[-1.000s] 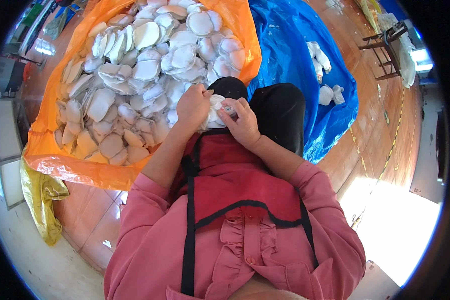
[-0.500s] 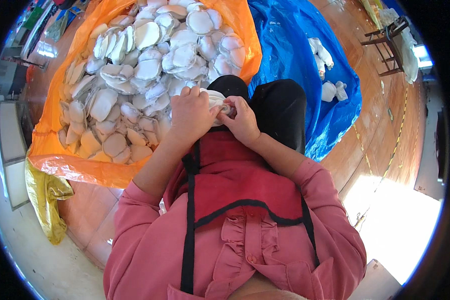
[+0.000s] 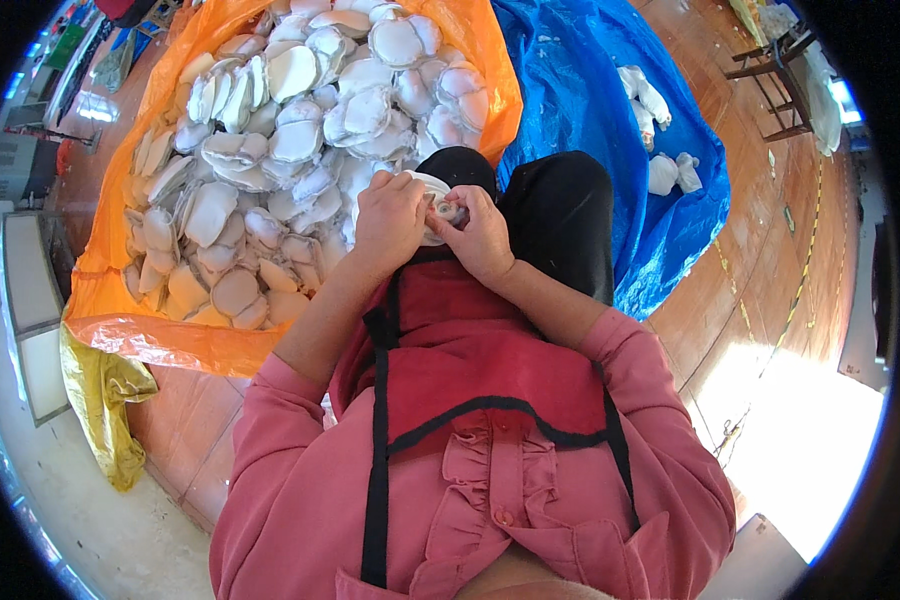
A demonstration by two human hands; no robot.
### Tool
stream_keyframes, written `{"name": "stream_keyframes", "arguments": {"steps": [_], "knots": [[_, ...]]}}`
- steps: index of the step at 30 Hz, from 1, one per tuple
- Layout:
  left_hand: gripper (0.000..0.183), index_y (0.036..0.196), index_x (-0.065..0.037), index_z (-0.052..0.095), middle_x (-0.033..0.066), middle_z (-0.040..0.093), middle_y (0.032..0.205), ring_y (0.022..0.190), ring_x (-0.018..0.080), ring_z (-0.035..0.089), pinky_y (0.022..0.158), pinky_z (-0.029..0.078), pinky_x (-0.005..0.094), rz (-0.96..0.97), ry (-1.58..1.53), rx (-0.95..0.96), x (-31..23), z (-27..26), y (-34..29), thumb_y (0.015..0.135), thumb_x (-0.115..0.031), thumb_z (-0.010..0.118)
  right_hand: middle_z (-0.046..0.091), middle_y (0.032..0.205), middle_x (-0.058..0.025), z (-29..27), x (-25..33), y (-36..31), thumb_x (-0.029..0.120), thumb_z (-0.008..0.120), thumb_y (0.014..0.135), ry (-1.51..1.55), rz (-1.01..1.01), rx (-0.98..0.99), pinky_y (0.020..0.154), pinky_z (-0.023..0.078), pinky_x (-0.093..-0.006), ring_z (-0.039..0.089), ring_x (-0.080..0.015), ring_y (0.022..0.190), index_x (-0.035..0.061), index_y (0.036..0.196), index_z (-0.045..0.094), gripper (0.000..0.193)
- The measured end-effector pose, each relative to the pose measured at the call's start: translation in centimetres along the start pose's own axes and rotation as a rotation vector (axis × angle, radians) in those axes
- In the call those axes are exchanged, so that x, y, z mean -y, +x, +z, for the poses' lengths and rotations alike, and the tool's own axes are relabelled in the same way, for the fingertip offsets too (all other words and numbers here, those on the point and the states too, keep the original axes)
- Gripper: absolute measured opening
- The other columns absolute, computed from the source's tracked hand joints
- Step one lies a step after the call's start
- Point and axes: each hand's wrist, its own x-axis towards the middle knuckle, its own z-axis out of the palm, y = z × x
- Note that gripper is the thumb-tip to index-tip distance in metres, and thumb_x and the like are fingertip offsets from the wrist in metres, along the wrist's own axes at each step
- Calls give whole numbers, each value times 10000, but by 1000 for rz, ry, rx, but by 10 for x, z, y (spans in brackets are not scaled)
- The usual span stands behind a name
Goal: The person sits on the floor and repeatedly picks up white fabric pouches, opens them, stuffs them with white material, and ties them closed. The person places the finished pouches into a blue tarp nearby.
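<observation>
Gripped by L hand (image 3: 390, 217) & R hand (image 3: 478, 234): white pc (image 3: 431, 184), nr white pad pile (image 3: 298, 140).

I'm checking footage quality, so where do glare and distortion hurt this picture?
In the head view, the sunlit floor at lower right is blown white; the blue sheet glints along its creases; fisheye curvature bends straight edges near the picture's rim; the white piece at the fingers is partly covered, its detail unclear.

At the left edge we see pale panels (image 3: 45, 372), a crumpled yellow plastic sheet (image 3: 105, 400) near them. Upper right, we find a brown wooden seat (image 3: 792, 92); below it, a yellow-and-black line (image 3: 808, 262) crosses the tiled floor (image 3: 745, 215).
</observation>
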Motion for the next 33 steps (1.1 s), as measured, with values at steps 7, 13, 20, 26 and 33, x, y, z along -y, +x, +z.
{"name": "stream_keyframes", "arguments": {"steps": [7,13,20,26,33], "knots": [[73,770,6,562,180,585,843,890,395,564,801,470,469,130,-115,-86,10,5,7,791,-17,628,567,816,-99,5,-1,1,206,804,794,7,-74,-45,580,523,-363,627,-260,655,87,856,586,257],[93,774,16,553,189,575,834,858,398,573,768,471,467,21,-175,-32,19,11,7,818,-27,622,564,811,-94,9,-5,3,236,800,806,6,-97,-58,570,519,-358,618,-249,630,90,858,595,256],[109,837,22,584,198,579,909,872,401,581,774,479,460,-41,-240,-57,25,14,5,861,-75,628,626,862,-127,4,5,4,311,808,786,13,95,-1,662,529,-370,645,-272,743,45,927,612,359],[139,904,25,595,215,606,970,921,414,587,808,477,467,-74,-260,-130,24,20,-3,892,-113,606,656,919,-155,-2,5,6,353,811,770,-43,92,51,723,529,-383,652,-308,810,16,976,639,431],[143,867,-2,576,197,582,892,854,410,558,759,446,495,-107,-199,-61,23,19,-5,906,-139,589,688,939,-162,-27,29,27,459,737,809,-234,201,364,746,522,-415,666,-328,867,34,974,671,460]]}}
